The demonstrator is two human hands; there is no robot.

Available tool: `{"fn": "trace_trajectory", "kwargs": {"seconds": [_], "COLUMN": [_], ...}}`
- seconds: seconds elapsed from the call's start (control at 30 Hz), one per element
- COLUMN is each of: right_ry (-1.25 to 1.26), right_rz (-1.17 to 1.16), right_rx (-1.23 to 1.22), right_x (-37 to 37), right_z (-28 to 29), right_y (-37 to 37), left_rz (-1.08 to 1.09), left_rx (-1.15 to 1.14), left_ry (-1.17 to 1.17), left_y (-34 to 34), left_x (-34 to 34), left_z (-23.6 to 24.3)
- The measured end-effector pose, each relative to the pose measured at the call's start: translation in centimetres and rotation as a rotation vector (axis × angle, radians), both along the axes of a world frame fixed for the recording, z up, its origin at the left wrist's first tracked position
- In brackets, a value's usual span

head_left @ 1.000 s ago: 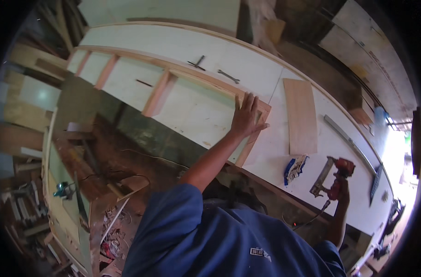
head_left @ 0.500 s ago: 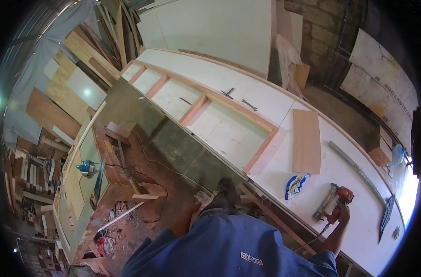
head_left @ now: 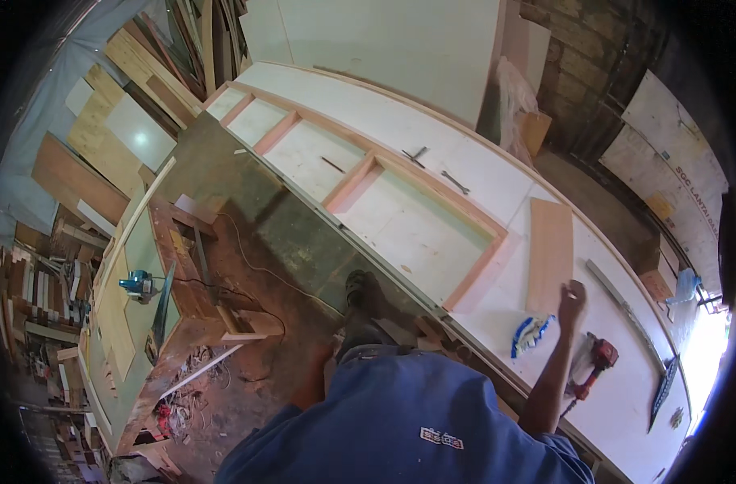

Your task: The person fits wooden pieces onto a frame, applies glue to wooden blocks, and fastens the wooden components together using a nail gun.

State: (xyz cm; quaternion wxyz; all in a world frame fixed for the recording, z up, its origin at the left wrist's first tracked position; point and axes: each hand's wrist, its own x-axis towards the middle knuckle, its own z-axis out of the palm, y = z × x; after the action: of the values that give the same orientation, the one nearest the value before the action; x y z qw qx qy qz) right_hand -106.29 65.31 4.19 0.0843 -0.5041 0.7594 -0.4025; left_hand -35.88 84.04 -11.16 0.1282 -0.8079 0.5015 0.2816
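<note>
My right hand [head_left: 572, 297] is over the near end of a thin plywood board [head_left: 550, 246], fingers loosely curled and apparently empty. A red and black nail gun [head_left: 600, 356] lies on the white bench just below it, beside a blue and white packet [head_left: 530, 333]. A pale wooden frame [head_left: 474, 281] with crosspieces lies to the left of the board. Part of my left forearm shows beside my shirt; the hand is hidden.
A long metal bar [head_left: 626, 302], a wrench [head_left: 455, 182] and small tools [head_left: 413, 157] lie on the bench. At left stands a workbench [head_left: 186, 323] with a teal power tool [head_left: 138, 284]; boards [head_left: 85, 185] lean behind it. Offcuts and cables litter the floor.
My left hand has left the frame and dropped out of sight. My right hand has let go of the nail gun and moved up toward the plywood board. The view has widened.
</note>
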Motion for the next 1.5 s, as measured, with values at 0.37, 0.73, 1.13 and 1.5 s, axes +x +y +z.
{"fn": "trace_trajectory", "kwargs": {"seconds": [0.37, 0.73, 1.13, 1.5], "right_ry": [0.074, 0.346, 0.333, 0.330], "right_rz": [0.329, 0.332, 0.377, 0.506], "right_rx": [0.236, 0.628, 0.685, 0.799], "right_x": [33.1, 37.4, 39.1, 37.7], "right_z": [1.1, -3.5, -1.5, -1.0], "right_y": [-20.9, -33.3, -33.6, -35.3], "left_rz": [-0.004, -0.771, -0.957, -1.066], "left_rx": [-0.827, -0.754, -0.577, -0.511], "left_ry": [0.081, 0.117, 0.067, 0.045], "left_y": [-41.2, -68.2, -74.3, -78.3], "left_x": [17.2, 14.9, 11.2, 11.1], "left_z": [11.4, 15.4, 14.1, 13.0]}}
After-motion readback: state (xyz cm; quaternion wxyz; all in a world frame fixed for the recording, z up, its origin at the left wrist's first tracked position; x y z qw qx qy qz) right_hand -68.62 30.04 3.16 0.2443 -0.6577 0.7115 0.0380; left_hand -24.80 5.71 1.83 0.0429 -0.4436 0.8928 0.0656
